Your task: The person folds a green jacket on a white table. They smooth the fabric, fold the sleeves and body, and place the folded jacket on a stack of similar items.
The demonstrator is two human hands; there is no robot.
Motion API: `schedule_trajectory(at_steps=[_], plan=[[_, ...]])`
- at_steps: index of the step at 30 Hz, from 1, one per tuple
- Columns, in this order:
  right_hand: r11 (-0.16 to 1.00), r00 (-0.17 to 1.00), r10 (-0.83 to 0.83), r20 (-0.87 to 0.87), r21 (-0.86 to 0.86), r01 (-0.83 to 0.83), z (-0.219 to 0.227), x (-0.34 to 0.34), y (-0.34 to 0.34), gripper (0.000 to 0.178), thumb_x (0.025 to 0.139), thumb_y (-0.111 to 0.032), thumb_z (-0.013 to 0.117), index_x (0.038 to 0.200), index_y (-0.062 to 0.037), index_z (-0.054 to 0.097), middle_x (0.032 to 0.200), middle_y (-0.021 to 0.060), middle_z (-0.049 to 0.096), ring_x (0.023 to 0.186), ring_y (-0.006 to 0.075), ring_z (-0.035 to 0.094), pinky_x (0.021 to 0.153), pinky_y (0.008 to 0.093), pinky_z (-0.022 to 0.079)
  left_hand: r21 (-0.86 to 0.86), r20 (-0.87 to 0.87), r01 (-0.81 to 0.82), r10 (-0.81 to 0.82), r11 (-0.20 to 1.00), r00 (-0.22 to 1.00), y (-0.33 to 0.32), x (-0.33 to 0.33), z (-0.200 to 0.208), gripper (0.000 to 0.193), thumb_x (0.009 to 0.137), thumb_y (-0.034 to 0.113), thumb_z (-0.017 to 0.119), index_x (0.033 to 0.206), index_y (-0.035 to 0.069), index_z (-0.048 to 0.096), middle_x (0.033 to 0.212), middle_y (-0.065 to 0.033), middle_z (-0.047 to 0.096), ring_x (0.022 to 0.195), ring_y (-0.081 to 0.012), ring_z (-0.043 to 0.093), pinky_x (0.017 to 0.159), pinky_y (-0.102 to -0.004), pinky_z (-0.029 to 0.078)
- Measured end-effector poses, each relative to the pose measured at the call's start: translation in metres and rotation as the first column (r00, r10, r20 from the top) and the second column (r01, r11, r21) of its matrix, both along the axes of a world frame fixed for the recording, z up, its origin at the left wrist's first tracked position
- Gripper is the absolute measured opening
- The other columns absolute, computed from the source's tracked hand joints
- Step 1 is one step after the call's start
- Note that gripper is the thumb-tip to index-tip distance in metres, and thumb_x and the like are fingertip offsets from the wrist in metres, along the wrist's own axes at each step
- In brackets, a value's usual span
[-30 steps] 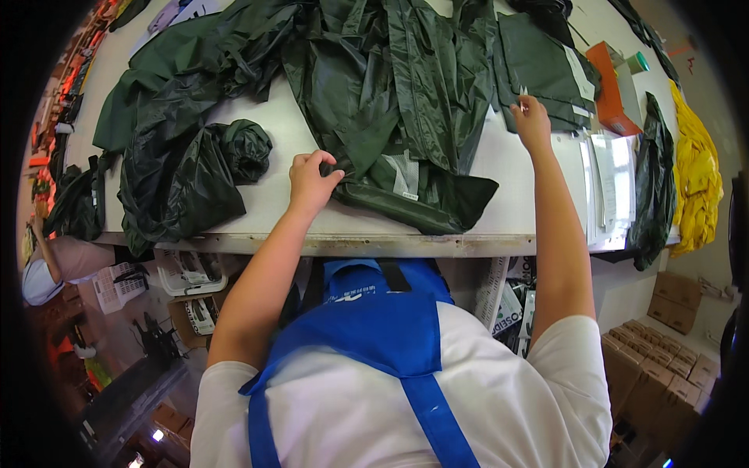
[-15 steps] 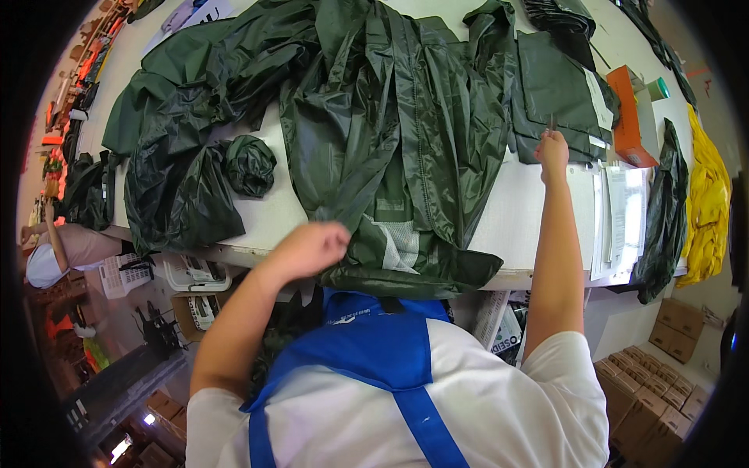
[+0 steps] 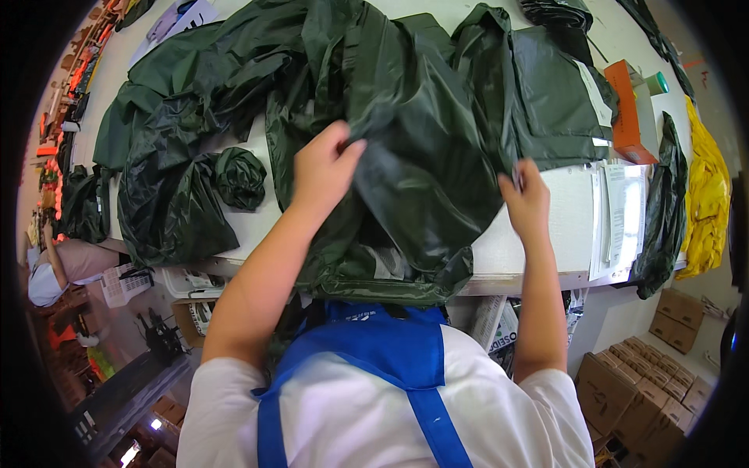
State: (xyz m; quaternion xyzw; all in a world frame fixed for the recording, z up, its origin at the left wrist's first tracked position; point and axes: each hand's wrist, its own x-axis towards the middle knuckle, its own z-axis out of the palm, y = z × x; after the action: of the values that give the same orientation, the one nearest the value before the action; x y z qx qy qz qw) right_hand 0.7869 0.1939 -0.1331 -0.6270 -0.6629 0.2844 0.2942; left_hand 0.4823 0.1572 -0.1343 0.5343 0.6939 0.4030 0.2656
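A dark green rain jacket [image 3: 425, 132] of shiny coated cloth lies in loose folds before me, its lower edge at the table's front. Pale mesh lining [image 3: 382, 263] shows near that hem. My left hand [image 3: 324, 164] pinches a fold of the jacket at its middle, thumb against the fingers. Beside the jacket's right edge, my right hand [image 3: 527, 199] is closed with a small metallic tool, mostly hidden, between its fingers; whether it also grips the cloth is unclear.
More green garments [image 3: 168, 156] and a rolled bundle [image 3: 239, 179] lie leftward. Right of the jacket are folded green pieces [image 3: 554, 93], an orange box [image 3: 630, 117], papers [image 3: 618, 218] and hanging yellow cloth [image 3: 706, 195]. Another person [image 3: 51, 277] is at far left; cartons [image 3: 632, 390] stand lower right.
My left hand has moved up from the hem to the jacket's middle. The right hand has come down and left from the folded pieces to the jacket's edge. A jacket panel has spread rightward.
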Motion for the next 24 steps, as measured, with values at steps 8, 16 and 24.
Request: schedule_trajectory(at_steps=[8,16,24], plan=[[0.713,0.822,0.557,0.116,-0.574,-0.402,0.035,0.010,-0.054,0.023,0.078,-0.018,0.069,0.090,-0.0015,0.060,0.077,0.0193,0.064,0.079,0.0339,0.065,0.069,0.0408,0.048,-0.688,-0.068,0.132,-0.244,0.713,0.967,-0.183,-0.063,-0.042,0.020,0.080,0.015,0.066,0.089,-0.001,0.056,0.072,-0.0173,0.061,0.069,-0.0317,0.061,0.065,-0.0395,0.050],[0.825,0.809,0.559,0.185,-0.219,-0.520,-0.013,-0.092,0.055,0.038,0.073,-0.018,0.075,0.103,-0.0019,0.058,0.107,0.0167,0.062,0.097,0.0357,0.061,0.080,0.0403,0.049,-0.091,-0.144,0.080,-0.093,0.993,0.985,-0.053,-0.046,0.027,0.028,0.080,0.003,0.067,0.104,0.002,0.054,0.098,-0.0084,0.055,0.079,-0.0147,0.056,0.070,-0.0274,0.050],[0.804,0.731,0.590,0.344,-0.333,-0.492,-0.058,-0.069,0.066,0.029,0.070,-0.014,0.071,0.091,-0.0003,0.057,0.092,0.0194,0.062,0.090,0.0373,0.060,0.077,0.0431,0.048,-0.060,-0.269,0.247,-0.254,0.967,0.929,0.028,0.017,-0.026,0.042,0.083,0.007,0.057,0.125,0.003,0.051,0.129,-0.0187,0.051,0.119,-0.0336,0.047,0.102,-0.0389,0.038]])
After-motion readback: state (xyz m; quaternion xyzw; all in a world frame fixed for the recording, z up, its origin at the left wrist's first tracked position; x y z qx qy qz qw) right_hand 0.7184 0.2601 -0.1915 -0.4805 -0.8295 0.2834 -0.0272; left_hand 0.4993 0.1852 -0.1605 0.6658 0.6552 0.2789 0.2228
